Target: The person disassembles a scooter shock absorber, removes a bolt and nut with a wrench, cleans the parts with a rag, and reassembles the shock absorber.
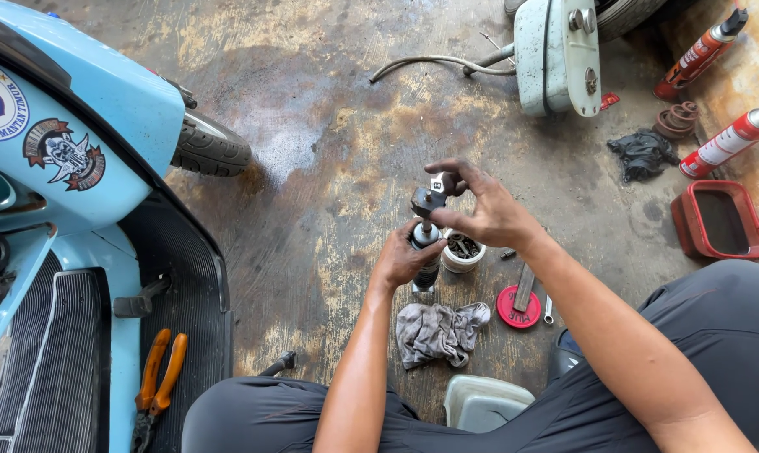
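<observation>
My left hand (406, 255) grips the dark cylindrical body of a shock absorber (426, 270) that stands upright on the stained concrete floor. My right hand (483, 210) sits above it, fingers closed on the metal mount piece (431, 197) at the top of the shock's rod. A small round tin (462, 252) with bolts and small parts stands just right of the shock, touching distance from both hands. A grey rag (440, 330) lies on the floor below the hands.
A light blue scooter (69, 159) fills the left, with orange pliers (156, 377) on its floorboard. A red lid (518, 306) with a flat tool, a red tray (718, 220), two red-white spray cans (730, 141), a black rag (642, 154) and another scooter's rear (557, 52) lie to the right.
</observation>
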